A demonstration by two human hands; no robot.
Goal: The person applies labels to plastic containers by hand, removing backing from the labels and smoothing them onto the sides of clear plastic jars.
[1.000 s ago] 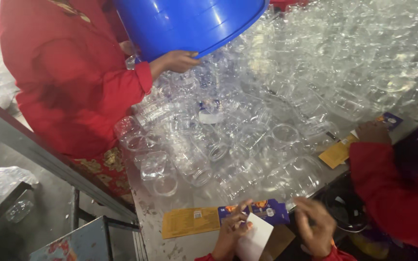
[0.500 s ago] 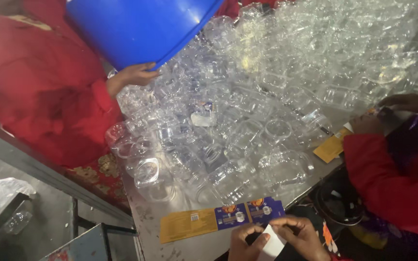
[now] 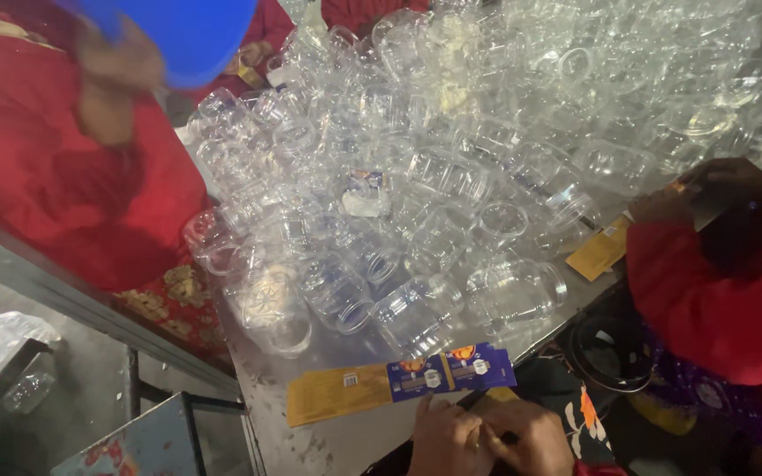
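Observation:
My left hand (image 3: 441,436) and my right hand (image 3: 529,438) meet at the bottom edge, fingers pinched together on a thin yellow-edged label strip (image 3: 494,398) that is mostly hidden. Just above them a flat yellow and blue label (image 3: 399,383) lies on the grey table (image 3: 266,405). Beyond it spreads a large pile of clear plastic jars (image 3: 451,176), lying on their sides. One jar in the pile carries a small sticker (image 3: 365,192).
A person in red at the left holds a blue bucket (image 3: 196,31) up with one hand (image 3: 121,62). At the right, another person's red sleeve (image 3: 716,300) and hand (image 3: 690,198) reach the table, with a yellow label (image 3: 600,251) nearby. A metal-framed stand (image 3: 134,441) is lower left.
The blue bucket has swung up and away to the top left, off the jar pile. My hands have drawn close together at the bottom edge; the white piece no longer shows.

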